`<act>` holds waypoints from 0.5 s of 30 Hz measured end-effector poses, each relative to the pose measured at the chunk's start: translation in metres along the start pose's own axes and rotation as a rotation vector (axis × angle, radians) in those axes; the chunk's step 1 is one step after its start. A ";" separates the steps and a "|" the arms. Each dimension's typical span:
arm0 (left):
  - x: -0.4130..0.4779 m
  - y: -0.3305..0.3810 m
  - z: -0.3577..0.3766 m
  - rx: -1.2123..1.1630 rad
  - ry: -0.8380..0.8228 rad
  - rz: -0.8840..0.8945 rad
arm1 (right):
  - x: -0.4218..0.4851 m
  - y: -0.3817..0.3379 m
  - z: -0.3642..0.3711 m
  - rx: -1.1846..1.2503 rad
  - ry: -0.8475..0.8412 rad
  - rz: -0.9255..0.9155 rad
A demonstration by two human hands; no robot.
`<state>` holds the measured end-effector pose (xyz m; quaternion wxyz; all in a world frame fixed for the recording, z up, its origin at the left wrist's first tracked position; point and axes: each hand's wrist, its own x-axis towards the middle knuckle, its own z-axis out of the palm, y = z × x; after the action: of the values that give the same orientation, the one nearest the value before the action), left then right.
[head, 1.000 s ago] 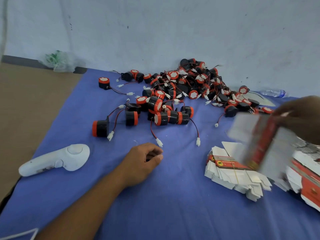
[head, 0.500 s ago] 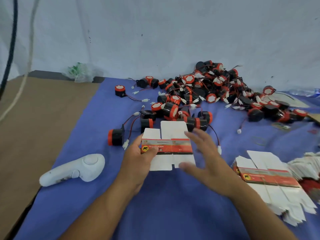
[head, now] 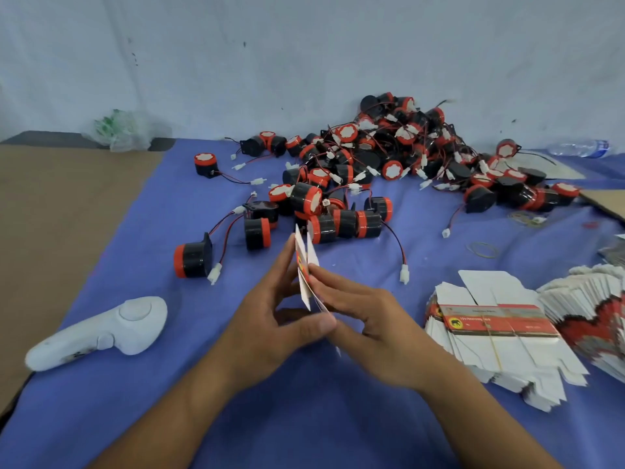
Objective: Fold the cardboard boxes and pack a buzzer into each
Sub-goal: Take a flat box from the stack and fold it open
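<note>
Pinching one flat cardboard box [head: 305, 269] on edge above the blue counter [head: 162, 407], left hand [head: 270, 319] and right hand [head: 368, 319] each have a grip clamped on it. No folded box shows. The banded stack of flat boxes [head: 500, 336] waits near right and the heap of buzzers [head: 389, 157] lies unpacked beyond, so nearly all the work appears ahead.

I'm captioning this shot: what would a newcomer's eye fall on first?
A tangled pile of black-and-red buzzers sprawls across the far middle of the blue cloth, up to the wall. Nearer, at centre, the left hand and right hand hold one flat carton edge-on between them. A banded stack of cartons lies at the right, a white controller at the left.
</note>
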<state>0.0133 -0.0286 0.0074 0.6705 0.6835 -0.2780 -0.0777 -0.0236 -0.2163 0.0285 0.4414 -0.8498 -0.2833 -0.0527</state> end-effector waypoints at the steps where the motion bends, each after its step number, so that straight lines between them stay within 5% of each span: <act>1: 0.000 0.001 0.002 0.033 0.042 0.013 | 0.000 0.000 0.000 0.042 -0.002 0.001; 9: -0.009 0.007 0.010 0.292 0.243 0.081 | 0.000 0.001 0.003 0.132 0.155 0.032; 15: -0.011 0.024 0.020 0.583 0.576 0.214 | 0.005 -0.003 0.011 -0.467 0.362 -0.252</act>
<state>-0.0116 -0.0394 0.0257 0.5036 0.8056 -0.1593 0.2685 -0.0224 -0.2046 0.0257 0.2676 -0.8633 -0.2832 -0.3209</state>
